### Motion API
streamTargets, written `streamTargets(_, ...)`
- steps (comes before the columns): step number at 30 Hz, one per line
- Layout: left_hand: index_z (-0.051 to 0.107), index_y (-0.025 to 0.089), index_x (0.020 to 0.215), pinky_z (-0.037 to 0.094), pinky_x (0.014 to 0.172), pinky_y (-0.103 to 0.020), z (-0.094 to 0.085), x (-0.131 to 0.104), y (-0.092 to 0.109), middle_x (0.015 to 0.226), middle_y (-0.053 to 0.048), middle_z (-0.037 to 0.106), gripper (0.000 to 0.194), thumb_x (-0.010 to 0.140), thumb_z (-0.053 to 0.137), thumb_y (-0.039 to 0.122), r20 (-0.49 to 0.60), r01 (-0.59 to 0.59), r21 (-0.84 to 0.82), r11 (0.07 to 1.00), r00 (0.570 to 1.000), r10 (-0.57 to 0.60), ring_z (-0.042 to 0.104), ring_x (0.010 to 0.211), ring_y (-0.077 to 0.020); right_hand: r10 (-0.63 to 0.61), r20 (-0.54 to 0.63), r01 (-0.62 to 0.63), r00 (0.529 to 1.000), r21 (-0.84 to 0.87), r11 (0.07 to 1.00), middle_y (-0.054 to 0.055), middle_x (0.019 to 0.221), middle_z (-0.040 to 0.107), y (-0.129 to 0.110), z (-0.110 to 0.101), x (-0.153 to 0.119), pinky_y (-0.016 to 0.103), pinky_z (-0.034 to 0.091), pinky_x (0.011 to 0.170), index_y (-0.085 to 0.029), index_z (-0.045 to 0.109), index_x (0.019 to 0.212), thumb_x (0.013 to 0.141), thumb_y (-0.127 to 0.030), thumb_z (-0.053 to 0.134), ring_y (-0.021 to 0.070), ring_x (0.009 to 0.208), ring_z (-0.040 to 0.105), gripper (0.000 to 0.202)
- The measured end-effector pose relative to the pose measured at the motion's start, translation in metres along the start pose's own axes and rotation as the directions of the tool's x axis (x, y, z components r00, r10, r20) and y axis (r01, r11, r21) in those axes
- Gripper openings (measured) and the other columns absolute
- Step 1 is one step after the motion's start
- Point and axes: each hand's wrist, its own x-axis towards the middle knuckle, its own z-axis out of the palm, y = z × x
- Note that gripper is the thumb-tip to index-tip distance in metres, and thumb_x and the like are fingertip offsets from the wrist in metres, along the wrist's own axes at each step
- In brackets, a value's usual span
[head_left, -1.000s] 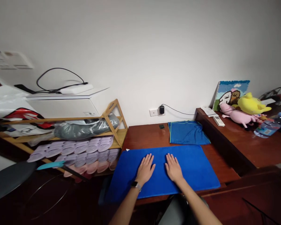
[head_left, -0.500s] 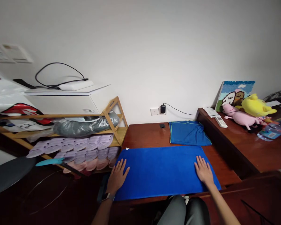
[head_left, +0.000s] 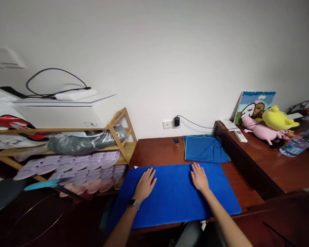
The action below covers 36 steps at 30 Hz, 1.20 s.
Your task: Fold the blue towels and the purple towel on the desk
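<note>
1. Left hand point(head_left: 145, 185) and right hand point(head_left: 199, 179) are resting palms down, fingers extended, on the blue cloth point(head_left: 172, 202).
2. Cloth is lying across the table point(head_left: 154, 151), looking nearly smoothed; little flattening seems left.

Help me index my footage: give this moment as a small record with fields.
left hand: the left hand lies palm down on the bright blue cloth
right hand: the right hand lies palm down on the same cloth, near its far edge
held: nothing in either hand
worn: watch on the left wrist
surface: reddish-brown table
beyond the cloth: a darker blue cloth, to the right
wall: black plug in an outlet
left side: rack with slippers
right side: yellow plush toy, bottle
</note>
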Motion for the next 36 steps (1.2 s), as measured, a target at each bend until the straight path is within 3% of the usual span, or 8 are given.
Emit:
streamTargets(3,0.050,0.025,0.162,0.032,0.131,-0.054,0.007,0.025,0.015,0.171,-0.009,0.044,0.060,0.110,0.036,0.050,0.091,0.013,-0.002,1.000,0.996,-0.013,0.039,0.160,-0.0294,-0.085,0.099,0.079,0.991,0.061,0.995,0.004,0.176,0.031,-0.031,0.007,0.022,0.048,0.016,0.135,-0.025,0.036,0.170,0.111,-0.047,0.025,0.0242,0.165,0.023,0.064)
streamTargets(5,0.049,0.027,0.163,0.031,0.131,-0.056,0.009,0.024,-0.003,0.172,-0.008,0.042,0.060,0.109,0.038,0.051,0.120,0.065,0.034,0.997,0.990,-0.068,0.038,0.160,-0.0304,-0.089,0.123,0.084,0.988,0.046,0.995,0.003,0.177,0.030,-0.015,0.009,0.026,0.050,0.016,0.135,-0.028,0.035,0.170,0.111,-0.050,0.026,0.0244,0.165,0.022,0.064)
streamTargets(12,0.050,0.021,0.162,0.031,0.128,-0.060,0.004,-0.015,-0.097,0.171,-0.014,0.044,0.068,0.105,0.035,0.055,0.031,0.185,0.175,0.967,0.981,-0.193,0.039,0.159,-0.0353,0.245,0.041,-0.239,0.969,-0.113,0.964,0.003,0.178,0.027,0.144,-0.001,0.007,0.053,0.018,0.134,-0.028,0.030,0.172,0.109,-0.050,0.024,0.0266,0.165,0.022,0.067)
streamTargets(19,0.052,0.016,0.160,0.038,0.121,-0.063,0.002,-0.002,-0.086,0.165,-0.023,0.049,0.072,0.104,0.034,0.055,-0.037,0.393,0.238,0.888,0.918,-0.396,0.042,0.155,-0.0441,0.303,0.017,-0.301,0.953,-0.087,0.950,0.002,0.178,0.029,0.170,-0.006,0.006,0.051,0.022,0.132,-0.029,0.032,0.171,0.107,-0.056,0.023,0.0260,0.164,0.025,0.070)
streamTargets(26,0.059,0.013,0.154,0.039,0.121,-0.060,-0.014,0.004,-0.079,0.160,-0.023,0.055,0.067,0.102,0.036,0.048,-0.055,0.409,0.228,0.883,0.911,-0.408,0.047,0.151,-0.0418,0.370,-0.006,-0.362,0.929,0.193,0.912,0.003,0.162,0.056,0.192,-0.029,0.026,0.056,0.047,0.111,-0.038,0.069,0.143,0.103,-0.058,0.036,0.0343,0.141,0.054,0.056)
streamTargets(30,0.071,0.010,0.135,0.044,0.117,-0.055,-0.024,0.014,-0.011,0.143,-0.024,0.066,0.057,0.104,0.035,0.042,-0.244,0.254,0.152,0.955,0.946,-0.213,0.057,0.139,-0.0390,0.466,-0.131,-0.372,0.875,0.432,0.821,0.006,0.146,0.068,0.209,-0.015,0.037,0.049,0.050,0.109,-0.033,0.080,0.122,0.094,-0.054,0.050,0.0319,0.129,0.063,0.046)
streamTargets(34,0.074,0.022,0.121,0.053,0.100,-0.045,-0.006,0.015,0.153,0.115,-0.014,0.075,0.036,0.107,0.042,0.031,-0.149,-0.123,-0.050,0.991,0.982,0.115,0.068,0.109,-0.0289,0.532,-0.176,-0.375,0.829,0.530,0.761,0.012,0.133,0.072,0.221,-0.001,0.045,0.042,0.055,0.102,-0.026,0.080,0.120,0.088,-0.053,0.056,0.0275,0.114,0.070,0.048)
streamTargets(36,0.073,0.025,0.120,0.053,0.094,-0.045,0.016,0.009,0.250,0.110,-0.010,0.075,0.027,0.103,0.053,0.030,-0.030,-0.316,-0.154,0.936,0.949,0.315,0.067,0.103,-0.0279,0.548,-0.184,-0.385,0.816,0.535,0.752,0.014,0.128,0.073,0.225,0.003,0.049,0.039,0.056,0.099,-0.022,0.080,0.118,0.088,-0.052,0.056,0.0259,0.108,0.072,0.048)
